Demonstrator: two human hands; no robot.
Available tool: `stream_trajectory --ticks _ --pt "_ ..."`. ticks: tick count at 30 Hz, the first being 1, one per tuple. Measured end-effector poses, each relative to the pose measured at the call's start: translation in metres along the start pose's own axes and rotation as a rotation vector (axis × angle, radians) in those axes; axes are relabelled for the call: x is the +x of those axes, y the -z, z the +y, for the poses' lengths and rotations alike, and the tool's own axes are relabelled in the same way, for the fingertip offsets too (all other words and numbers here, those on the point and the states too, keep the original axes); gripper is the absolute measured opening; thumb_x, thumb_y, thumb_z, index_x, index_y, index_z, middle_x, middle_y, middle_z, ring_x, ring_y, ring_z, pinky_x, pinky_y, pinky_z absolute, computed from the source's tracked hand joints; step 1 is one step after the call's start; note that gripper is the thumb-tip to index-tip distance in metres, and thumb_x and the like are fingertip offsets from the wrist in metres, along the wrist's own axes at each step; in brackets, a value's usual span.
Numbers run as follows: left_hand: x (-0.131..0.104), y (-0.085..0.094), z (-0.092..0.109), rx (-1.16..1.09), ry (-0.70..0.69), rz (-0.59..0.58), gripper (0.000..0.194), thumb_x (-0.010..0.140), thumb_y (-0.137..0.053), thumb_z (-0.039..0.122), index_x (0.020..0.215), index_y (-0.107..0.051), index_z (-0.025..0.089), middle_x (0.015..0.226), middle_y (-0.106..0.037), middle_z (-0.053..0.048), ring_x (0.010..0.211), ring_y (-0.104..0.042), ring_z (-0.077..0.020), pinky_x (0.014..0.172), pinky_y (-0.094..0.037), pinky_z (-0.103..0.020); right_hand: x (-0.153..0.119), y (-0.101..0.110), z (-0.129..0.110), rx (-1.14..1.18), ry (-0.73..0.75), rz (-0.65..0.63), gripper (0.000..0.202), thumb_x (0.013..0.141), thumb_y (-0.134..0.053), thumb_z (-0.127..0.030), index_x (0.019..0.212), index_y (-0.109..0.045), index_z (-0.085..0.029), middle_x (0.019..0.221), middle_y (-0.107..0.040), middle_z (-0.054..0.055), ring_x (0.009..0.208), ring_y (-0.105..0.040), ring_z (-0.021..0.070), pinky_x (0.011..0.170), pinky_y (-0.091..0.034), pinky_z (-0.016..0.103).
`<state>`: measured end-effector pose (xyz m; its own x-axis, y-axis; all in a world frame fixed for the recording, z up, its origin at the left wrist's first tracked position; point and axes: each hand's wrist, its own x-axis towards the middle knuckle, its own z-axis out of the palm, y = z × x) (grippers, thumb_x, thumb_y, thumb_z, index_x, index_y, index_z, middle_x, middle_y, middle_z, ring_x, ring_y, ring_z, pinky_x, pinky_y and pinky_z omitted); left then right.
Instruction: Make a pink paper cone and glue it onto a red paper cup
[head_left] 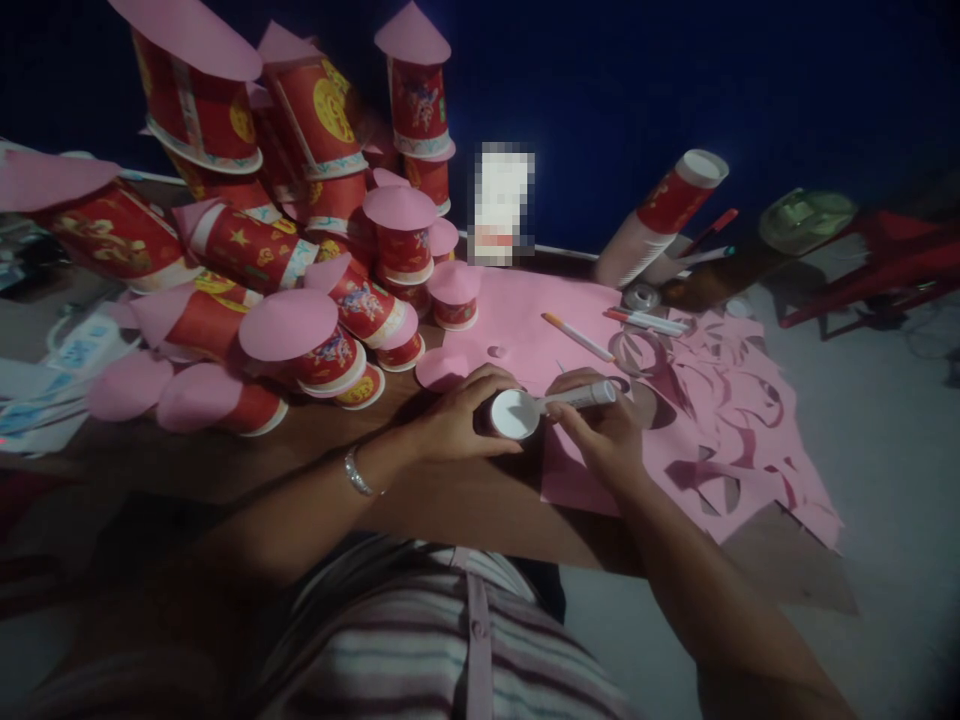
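Observation:
My left hand (471,415) is wrapped around a paper cup (514,415) whose round white end faces up toward me. In my right hand (600,430) is a white glue tube (589,395), lying nearly level, its narrow tip at the cup's right rim. Whether the tip touches the rim I cannot tell. Just behind my left hand lies a pink paper disc or cone (444,370). Pink paper sheets (525,310) spread out behind and to the right of both hands.
Many red cups with pink cone tops (289,340) are piled at the left. Pink paper offcuts (742,400) cover the table's right side, with pens (577,337) near them. A tall cup stack (667,215), a clear jar (806,220) and a red stool (885,260) stand behind.

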<state>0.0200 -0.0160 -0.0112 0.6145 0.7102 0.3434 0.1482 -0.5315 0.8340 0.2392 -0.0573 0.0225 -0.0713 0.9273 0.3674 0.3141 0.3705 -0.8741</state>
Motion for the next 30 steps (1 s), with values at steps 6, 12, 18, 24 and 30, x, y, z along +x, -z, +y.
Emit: stream_trajectory --ticks 6,12,18,24,30 --pt "0.0011 0.0045 0.0037 0.002 0.029 -0.039 0.063 0.072 -0.088 0.03 0.128 -0.059 0.023 0.121 -0.061 -0.01 0.119 -0.061 -0.0278 0.105 -0.051 -0.049 0.0002 0.0013 -0.0003 0.007 -0.05 -0.023 0.008 0.092 -0.07 -0.028 0.088 -0.069 -0.021 0.088 -0.067 0.002 0.075 -0.065 0.0139 0.065 -0.054 0.027" --pt "-0.0025 0.0063 0.0022 -0.061 0.093 -0.022 0.07 0.073 -0.081 0.02 0.137 -0.051 0.024 0.134 -0.061 -0.012 0.126 -0.06 -0.0288 0.11 -0.048 -0.05 0.0003 -0.0001 0.0027 0.065 -0.096 -0.007 0.011 0.09 -0.072 -0.031 0.087 -0.069 -0.021 0.086 -0.067 0.001 0.074 -0.065 0.0147 0.063 -0.057 0.027" --pt "-0.0043 0.0029 0.001 -0.191 0.141 -0.04 0.084 0.062 -0.092 0.03 0.133 -0.048 0.024 0.134 -0.058 -0.013 0.126 -0.059 -0.0302 0.107 -0.049 -0.05 -0.0015 -0.0038 0.0031 0.16 -0.101 0.066 0.009 0.089 -0.073 -0.029 0.087 -0.069 -0.021 0.089 -0.066 0.002 0.07 -0.064 0.0132 0.06 -0.057 0.026" --pt "-0.0012 -0.0026 -0.0027 -0.09 0.148 0.003 0.069 0.064 -0.092 0.035 0.119 -0.051 0.023 0.119 -0.06 -0.008 0.111 -0.062 -0.0267 0.097 -0.052 -0.048 -0.0024 -0.0025 0.0062 0.016 0.015 0.032 0.002 0.09 -0.072 -0.024 0.089 -0.07 -0.022 0.09 -0.069 0.002 0.083 -0.066 0.0163 0.07 -0.055 0.03" --pt "-0.001 -0.0016 -0.002 -0.077 0.126 0.004 0.066 0.067 -0.091 0.034 0.118 -0.051 0.022 0.116 -0.061 -0.007 0.107 -0.062 -0.025 0.094 -0.052 -0.045 0.0005 -0.0006 -0.001 -0.045 -0.021 -0.003 0.008 0.09 -0.069 -0.027 0.084 -0.069 -0.022 0.087 -0.069 0.003 0.079 -0.066 0.0166 0.067 -0.055 0.03"
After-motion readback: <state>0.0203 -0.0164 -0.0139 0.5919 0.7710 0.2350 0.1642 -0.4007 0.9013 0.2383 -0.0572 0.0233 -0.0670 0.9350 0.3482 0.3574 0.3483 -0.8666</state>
